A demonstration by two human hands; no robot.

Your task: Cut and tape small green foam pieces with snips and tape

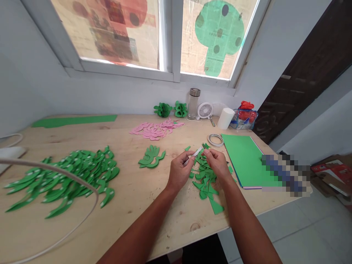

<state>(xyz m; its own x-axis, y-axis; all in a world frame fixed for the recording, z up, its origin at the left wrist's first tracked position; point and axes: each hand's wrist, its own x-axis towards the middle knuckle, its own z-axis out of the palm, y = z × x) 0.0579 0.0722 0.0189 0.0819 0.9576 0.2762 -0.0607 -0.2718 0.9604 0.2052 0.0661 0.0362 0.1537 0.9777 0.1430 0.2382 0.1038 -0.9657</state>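
Taking the spot between my hands as the centre of the dial, I have my left hand [180,170] just to the seven o'clock side, its thumb and forefinger closed on a narrow white strip [197,151]. The strip slants up toward one o'clock, its far end near my right fingertips. My right hand [217,161] sits on the four o'clock side, thumb and fingers drawn close together; a small dark green bit shows at their tips, but I cannot tell whether I am gripping it.

At five o'clock, partly under my right hand, lie loose green scraps [205,176] on the wooden table [132,227]. Near me at nine o'clock rests a small cluster of green cut-outs [150,157]; farther out, between eight and nine, spreads a big heap of curved green pieces [74,176] dotted with white patches. Pink cut-outs [154,130] lie at ten o'clock.

A roll of tape [209,142] lies flat at one o'clock, just beside the green sheets [242,157] that stretch out at three. Against the wall, a glass bottle [193,104] stands upright at twelve, a white fan [205,110] close by it, and a white cylinder [226,118] at one.
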